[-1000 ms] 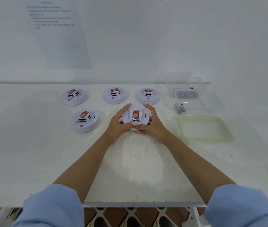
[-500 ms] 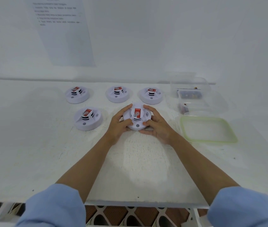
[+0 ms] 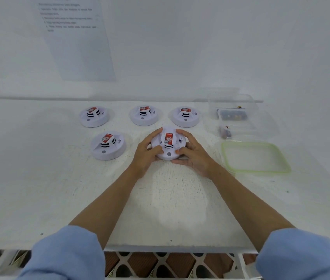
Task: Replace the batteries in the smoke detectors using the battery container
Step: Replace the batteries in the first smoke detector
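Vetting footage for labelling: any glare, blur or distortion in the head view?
Head view: flat, washed-out light, faint shadows on the table; print on the paper sheet too blurred to read; clear battery container nearly melts into the wall; wide-angle stretch enlarges the sleeves; the held smoke detector is sharp.

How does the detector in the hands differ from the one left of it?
The white round smoke detector in the hands is gripped at its rim by the left hand and right hand; the white round smoke detector left of it lies untouched. The held one's red label sits square to the camera; the other's is turned askew. Both show red labels and black vents.
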Demonstrator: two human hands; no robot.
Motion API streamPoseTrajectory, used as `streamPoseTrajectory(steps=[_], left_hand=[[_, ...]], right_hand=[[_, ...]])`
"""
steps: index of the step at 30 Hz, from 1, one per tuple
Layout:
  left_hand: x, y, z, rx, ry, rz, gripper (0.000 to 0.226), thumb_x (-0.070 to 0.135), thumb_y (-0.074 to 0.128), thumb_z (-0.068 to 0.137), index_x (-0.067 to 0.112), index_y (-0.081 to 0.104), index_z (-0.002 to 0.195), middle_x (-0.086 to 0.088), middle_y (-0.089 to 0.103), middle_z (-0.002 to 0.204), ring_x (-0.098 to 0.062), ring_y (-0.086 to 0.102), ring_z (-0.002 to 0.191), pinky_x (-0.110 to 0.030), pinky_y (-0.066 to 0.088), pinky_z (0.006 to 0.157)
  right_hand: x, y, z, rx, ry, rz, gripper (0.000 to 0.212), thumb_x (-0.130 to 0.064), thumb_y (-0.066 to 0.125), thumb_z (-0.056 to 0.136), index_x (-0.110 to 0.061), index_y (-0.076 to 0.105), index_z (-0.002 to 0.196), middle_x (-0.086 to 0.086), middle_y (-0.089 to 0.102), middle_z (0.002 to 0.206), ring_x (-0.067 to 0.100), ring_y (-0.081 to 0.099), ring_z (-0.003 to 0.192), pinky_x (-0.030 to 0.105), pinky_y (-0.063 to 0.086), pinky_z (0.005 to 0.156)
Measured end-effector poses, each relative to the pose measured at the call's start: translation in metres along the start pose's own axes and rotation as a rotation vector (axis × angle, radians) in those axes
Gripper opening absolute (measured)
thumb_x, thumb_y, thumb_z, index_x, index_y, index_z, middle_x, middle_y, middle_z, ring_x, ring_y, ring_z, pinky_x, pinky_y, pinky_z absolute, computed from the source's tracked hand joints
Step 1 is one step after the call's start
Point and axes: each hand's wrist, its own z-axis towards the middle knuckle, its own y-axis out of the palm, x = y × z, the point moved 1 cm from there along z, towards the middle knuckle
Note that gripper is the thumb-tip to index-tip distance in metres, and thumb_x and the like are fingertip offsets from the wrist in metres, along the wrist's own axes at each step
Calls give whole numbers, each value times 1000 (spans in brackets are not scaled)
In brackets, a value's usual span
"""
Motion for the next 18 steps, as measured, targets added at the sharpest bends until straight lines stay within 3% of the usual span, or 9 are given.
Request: streamPoseTrajectory(steps=[4, 18], left_hand=[[-1, 0, 0, 1, 12, 26, 55, -7, 53, 83, 27, 51, 126, -5, 51, 136, -25, 51, 121, -49, 50, 94], [-1, 1, -4, 8, 11, 61, 58, -9, 49, 83, 23, 48, 131, -6, 51, 136, -25, 50, 121, -46, 49, 95]], right_hand=[[0, 1, -1, 4, -13, -12, 53, 6, 48, 88, -31, 42, 126, 7, 54, 120, 23, 62, 98, 34, 58, 77], [2, 3, -5, 33, -44, -44, 53, 7, 50, 87, -30, 43, 125, 12, 52, 122, 23, 61, 96, 30, 58, 73]])
